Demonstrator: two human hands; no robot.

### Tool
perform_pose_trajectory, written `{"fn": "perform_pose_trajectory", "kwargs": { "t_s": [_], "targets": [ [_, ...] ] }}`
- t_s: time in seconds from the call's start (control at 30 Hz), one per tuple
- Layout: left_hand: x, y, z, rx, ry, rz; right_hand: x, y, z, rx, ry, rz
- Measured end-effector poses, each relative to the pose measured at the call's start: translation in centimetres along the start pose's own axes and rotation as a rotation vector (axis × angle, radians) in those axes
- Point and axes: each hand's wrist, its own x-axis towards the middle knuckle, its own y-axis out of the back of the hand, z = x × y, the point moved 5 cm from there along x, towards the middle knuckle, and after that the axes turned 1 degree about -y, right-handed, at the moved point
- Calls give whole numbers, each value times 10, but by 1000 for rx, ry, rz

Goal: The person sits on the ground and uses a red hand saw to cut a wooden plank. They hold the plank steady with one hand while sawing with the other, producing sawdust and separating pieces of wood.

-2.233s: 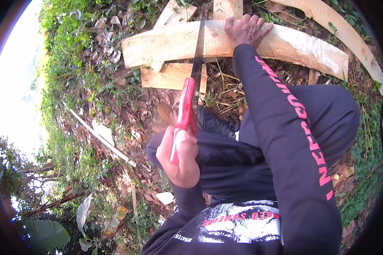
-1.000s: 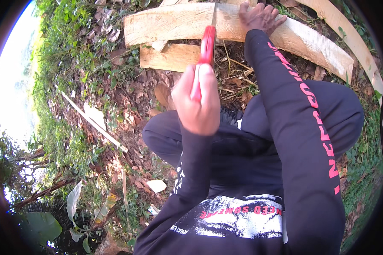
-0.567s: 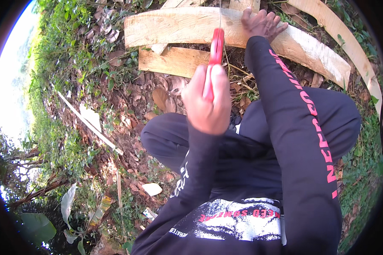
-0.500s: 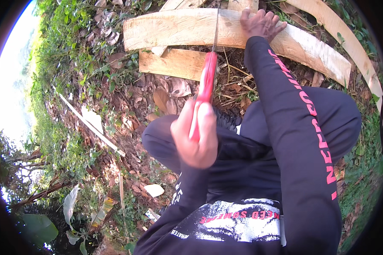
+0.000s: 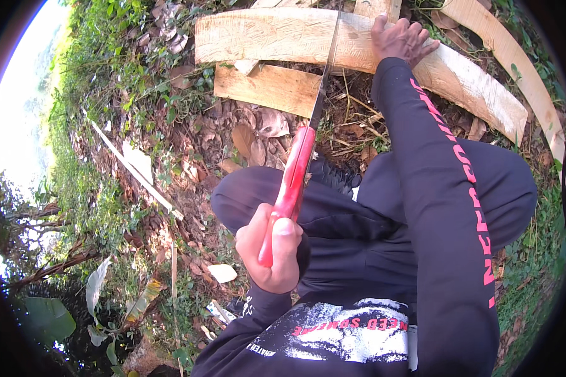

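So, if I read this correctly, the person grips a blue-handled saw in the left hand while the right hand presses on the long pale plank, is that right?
Not quite: the handle is red, not blue. The head view shows the left hand closed around the red-handled saw, whose blade reaches up across the long pale plank, while the right hand presses on that plank.

raised knee (image 5: 258, 195) crowding saw (image 5: 299, 163) stroke, open leaf litter (image 5: 188, 157) left of plank (image 5: 277, 38)
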Motion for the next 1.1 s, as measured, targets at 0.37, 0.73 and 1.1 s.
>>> {"fn": "perform_pose_trajectory", "kwargs": {
  "t_s": [0.37, 0.73, 1.1],
  "targets": [
    [25, -37, 2, -9, -34, -14, 5, 2, 0, 11, -3, -2],
    [82, -81, -9, 71, -201, -13, -8, -8, 8, -15, -42, -82],
    [113, -71, -11, -15, -103, -30, 1, 5, -7, 37, 4, -18]
  ]
}}
